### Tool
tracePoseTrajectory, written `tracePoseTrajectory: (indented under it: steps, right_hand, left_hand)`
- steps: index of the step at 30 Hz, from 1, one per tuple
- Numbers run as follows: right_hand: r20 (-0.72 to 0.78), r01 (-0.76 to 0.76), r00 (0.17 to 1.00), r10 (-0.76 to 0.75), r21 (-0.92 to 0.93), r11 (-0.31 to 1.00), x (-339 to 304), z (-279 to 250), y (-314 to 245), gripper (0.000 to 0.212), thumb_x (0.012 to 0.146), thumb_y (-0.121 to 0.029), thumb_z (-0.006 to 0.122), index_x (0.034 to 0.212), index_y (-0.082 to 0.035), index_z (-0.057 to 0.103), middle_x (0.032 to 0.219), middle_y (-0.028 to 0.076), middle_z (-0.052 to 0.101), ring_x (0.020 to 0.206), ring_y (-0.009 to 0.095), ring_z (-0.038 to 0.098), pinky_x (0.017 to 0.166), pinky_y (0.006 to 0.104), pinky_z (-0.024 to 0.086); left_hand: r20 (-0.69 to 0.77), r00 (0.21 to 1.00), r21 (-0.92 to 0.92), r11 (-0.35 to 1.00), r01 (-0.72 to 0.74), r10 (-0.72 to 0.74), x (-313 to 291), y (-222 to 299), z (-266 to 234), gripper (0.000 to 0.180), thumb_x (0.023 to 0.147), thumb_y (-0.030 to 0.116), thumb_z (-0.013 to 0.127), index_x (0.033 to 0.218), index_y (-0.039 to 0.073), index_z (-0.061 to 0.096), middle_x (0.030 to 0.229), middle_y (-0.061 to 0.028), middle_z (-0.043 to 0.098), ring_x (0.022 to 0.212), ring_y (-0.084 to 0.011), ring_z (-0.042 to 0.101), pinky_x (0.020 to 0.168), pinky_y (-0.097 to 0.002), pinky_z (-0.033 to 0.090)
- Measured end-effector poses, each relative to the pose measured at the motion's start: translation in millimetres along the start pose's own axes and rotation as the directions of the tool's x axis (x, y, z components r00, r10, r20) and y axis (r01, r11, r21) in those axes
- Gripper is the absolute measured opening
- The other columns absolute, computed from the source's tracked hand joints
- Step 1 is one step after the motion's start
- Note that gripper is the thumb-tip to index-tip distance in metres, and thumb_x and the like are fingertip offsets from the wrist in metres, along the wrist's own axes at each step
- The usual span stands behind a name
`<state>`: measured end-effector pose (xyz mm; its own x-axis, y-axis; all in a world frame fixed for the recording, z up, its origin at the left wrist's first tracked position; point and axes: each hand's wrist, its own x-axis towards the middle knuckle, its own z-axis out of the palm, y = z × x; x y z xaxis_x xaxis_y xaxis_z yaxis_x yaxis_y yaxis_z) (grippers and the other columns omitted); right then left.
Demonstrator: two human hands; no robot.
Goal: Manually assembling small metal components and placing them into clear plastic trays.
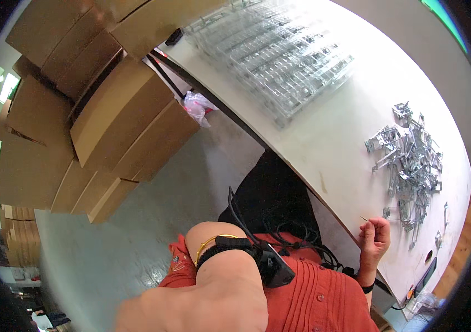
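My left hand [191,301] is raised close to the camera at the lower edge, large and blurred. Its back shows, while the fingers are hidden, so what they hold cannot be told. A gold bangle [206,243] and a black band with a dark box [277,268] circle that wrist. Over the near edge of the white table, my right hand [376,238] is closed, its thumb and fingers pinching a thin pointed metal piece [364,219]. Just beyond it lies a heap of silvery metal brackets [412,166], tangled together.
Clear plastic trays with rows of metal parts [279,61] cover the far part of the white table [335,144]. Cardboard boxes [124,110] are stacked at the left. A dark tool [426,275] lies near the table's right corner. Black cables [302,235] cross my lap.
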<state>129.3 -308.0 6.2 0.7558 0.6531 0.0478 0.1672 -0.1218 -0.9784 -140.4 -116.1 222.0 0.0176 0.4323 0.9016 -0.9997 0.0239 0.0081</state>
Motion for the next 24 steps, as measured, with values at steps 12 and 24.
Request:
tracePoseTrajectory:
  steps: [12, 24]
  right_hand:
    - [-0.026, 0.027, 0.999, -0.029, -0.070, 0.997, 3.6, 7.4, -5.2, 0.005, 0.105, -0.010, 0.065, 0.109, -0.009, 0.062, 0.089, 0.000, 0.068, 0.076, 0.006, 0.062, 0.065, 0.0201, 0.049]
    - [-0.052, 0.053, 0.997, -0.060, -0.123, 0.991, 3.7, 12.8, -5.8, 0.004, 0.104, -0.006, 0.064, 0.108, -0.007, 0.062, 0.088, 0.000, 0.066, 0.078, 0.008, 0.063, 0.067, 0.0212, 0.048]
  left_hand:
    - [0.112, 0.982, 0.157, 0.973, -0.167, 0.151, 5.5, -7.1, -34.9, 0.037, 0.077, -0.022, 0.055, 0.059, 0.009, 0.045, 0.054, -0.0029, 0.045, 0.042, -0.0114, 0.047, 0.064, -0.0252, 0.056]
    - [-0.425, 0.898, 0.316, 0.912, 0.261, -0.110, 2.4, 1.3, -63.4, 0.045, 0.110, 0.037, 0.042, 0.070, 0.017, 0.041, 0.055, -0.0002, 0.041, 0.042, -0.0146, 0.029, 0.073, -0.0375, 0.047]
